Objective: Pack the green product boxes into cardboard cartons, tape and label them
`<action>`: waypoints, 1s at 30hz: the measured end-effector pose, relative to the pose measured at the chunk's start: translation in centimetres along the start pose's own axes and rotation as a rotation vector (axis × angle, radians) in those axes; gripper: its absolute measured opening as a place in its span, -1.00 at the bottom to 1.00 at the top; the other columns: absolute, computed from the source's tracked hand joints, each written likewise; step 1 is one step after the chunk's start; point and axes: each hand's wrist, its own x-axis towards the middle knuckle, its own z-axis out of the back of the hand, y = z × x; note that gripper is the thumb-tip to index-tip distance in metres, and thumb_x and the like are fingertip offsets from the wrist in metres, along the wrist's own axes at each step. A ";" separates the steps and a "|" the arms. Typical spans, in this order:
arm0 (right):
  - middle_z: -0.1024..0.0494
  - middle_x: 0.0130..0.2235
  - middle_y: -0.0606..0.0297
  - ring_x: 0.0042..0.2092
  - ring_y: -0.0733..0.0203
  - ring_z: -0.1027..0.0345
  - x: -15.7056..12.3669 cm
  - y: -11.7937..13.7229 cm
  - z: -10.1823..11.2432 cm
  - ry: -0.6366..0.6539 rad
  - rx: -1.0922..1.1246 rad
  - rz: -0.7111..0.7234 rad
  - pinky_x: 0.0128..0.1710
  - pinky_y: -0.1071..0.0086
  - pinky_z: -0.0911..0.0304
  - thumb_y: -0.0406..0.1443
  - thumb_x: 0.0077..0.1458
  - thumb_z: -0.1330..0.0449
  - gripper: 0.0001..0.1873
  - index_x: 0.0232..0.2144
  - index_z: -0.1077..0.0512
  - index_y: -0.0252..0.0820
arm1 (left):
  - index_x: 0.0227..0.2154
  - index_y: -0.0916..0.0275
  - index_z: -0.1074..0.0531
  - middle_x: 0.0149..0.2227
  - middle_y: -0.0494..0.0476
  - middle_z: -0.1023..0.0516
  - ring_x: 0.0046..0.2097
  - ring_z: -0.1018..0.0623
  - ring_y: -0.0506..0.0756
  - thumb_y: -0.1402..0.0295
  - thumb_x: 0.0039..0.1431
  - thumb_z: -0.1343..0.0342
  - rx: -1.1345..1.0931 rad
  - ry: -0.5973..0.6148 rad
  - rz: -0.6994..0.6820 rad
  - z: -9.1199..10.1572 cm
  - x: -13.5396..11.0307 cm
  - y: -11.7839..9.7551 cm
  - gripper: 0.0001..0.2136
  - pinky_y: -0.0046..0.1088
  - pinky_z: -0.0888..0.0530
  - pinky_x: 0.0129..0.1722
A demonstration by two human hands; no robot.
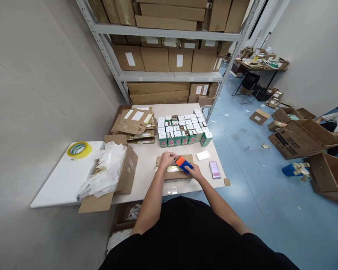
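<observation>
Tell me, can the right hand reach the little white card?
Probably yes. The white card lies on the table just beyond the right hand, with nothing between them, though that hand holds an orange-and-blue tool.

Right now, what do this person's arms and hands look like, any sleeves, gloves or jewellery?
Both forearms are bare, no sleeve in sight. The left hand and right hand wear no gloves; no watch or ring shows, though the hands are small in view. The only clothing visible is a black garment lower down.

left hand — right hand — close together
</observation>
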 end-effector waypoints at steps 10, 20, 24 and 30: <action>-0.48 -0.49 0.32 -0.41 0.15 -0.32 0.1 0.4 4.1 0.034 -0.094 -0.016 -0.42 0.37 -0.15 0.18 0.04 -0.28 -0.49 -0.49 -0.46 -0.14 | -0.37 0.26 -0.66 -0.39 0.11 -0.67 -0.30 -0.61 0.10 0.16 0.05 -0.23 -0.259 -0.395 0.124 6.8 -1.4 5.2 -0.74 -0.42 -0.52 -0.20; -0.54 -0.41 0.27 -0.34 0.14 -0.39 3.6 2.2 1.7 0.012 -0.554 -0.016 -0.40 0.39 -0.06 0.25 0.12 -0.18 -0.44 -0.40 -0.45 -0.10 | -0.41 0.32 -0.65 -0.45 0.15 -0.63 -0.38 -0.56 0.06 0.30 -0.05 -0.31 -0.574 -0.550 0.406 5.4 -4.1 12.4 -0.82 -0.41 -0.50 -0.26; -0.55 -0.42 0.26 -0.33 0.14 -0.39 4.1 2.1 -0.1 0.042 -0.659 -0.055 -0.41 0.38 -0.01 0.26 0.13 -0.17 -0.42 -0.46 -0.41 -0.10 | -0.42 0.34 -0.64 -0.46 0.15 -0.62 -0.38 -0.55 0.04 0.32 -0.05 -0.31 -0.614 -0.579 0.440 4.4 -4.7 14.8 -0.82 -0.42 -0.50 -0.27; -0.60 -0.37 0.24 -0.29 0.12 -0.42 4.3 2.3 -0.9 0.047 -0.728 -0.039 -0.38 0.38 -0.04 0.27 0.16 -0.15 -0.42 -0.41 -0.47 -0.10 | -0.36 0.33 -0.66 -0.40 0.18 -0.65 -0.37 -0.53 0.04 0.25 -0.01 -0.29 -0.535 -0.591 0.455 3.3 -4.4 17.5 -0.77 -0.44 -0.49 -0.30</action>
